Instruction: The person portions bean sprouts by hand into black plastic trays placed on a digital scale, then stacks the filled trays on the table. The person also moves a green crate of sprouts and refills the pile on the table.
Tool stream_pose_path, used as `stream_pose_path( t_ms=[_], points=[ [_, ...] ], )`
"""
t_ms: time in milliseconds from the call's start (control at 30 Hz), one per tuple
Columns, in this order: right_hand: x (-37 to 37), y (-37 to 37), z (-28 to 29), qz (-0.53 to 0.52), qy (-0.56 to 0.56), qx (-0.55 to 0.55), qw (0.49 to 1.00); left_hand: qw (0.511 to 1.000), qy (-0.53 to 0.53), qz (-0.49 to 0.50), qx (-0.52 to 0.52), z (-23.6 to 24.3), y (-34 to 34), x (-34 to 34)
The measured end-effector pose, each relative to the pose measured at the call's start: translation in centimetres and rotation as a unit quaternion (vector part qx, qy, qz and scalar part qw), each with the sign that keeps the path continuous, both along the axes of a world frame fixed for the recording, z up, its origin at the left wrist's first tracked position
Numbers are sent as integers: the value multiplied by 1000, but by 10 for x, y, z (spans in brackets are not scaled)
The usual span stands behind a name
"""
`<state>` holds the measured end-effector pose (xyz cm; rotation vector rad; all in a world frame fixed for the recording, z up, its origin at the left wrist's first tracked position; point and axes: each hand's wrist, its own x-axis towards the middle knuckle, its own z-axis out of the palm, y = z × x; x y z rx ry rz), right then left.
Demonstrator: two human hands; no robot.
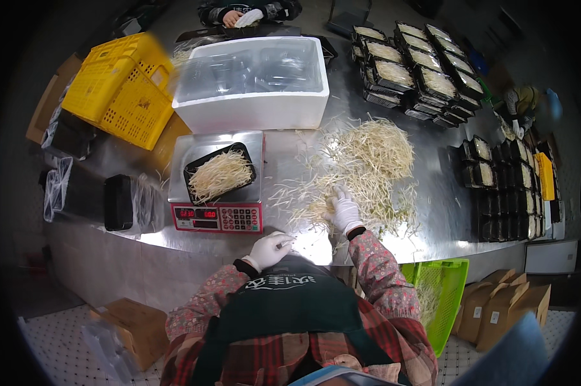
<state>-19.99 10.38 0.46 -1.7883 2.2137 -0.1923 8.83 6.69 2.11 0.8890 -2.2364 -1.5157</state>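
My right hand (345, 211), in a white glove, rests on the near-left part of a loose heap of bean sprouts (380, 154). Its fingers are apart, reaching in among the sprouts. Close to the table's front edge is my left hand (269, 251), also gloved, its fingers curled in and pressed together; whether anything is between them is hidden. Beyond it stands a red-fronted scale (255, 154) with lit red digits. On the scale's metal plate lies a tilted black tray (191, 186) filled with bean sprouts (223, 175).
A white foam box (252, 114) with clear plastic stands behind the scale, a yellow crate (120, 96) left of it. Filled black trays (425, 71) are stacked at right. A green crate (442, 302) stands below the table edge. A co-worker's hands (242, 18) show across the table.
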Motion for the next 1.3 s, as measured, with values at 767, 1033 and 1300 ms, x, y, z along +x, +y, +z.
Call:
stream_pose_path(
  t_ms=[767,1033,1300],
  points=[
    [-28,-3,-36,30,-32,21,999,999,-39,18,-23,23,-9,47],
    [-25,-2,-4,-108,-288,-63,949,979,120,155,-62,95,-23,67],
    [-33,-29,12,-93,-362,-37,927,884,148,407,-178,92,-88,105]
  ],
)
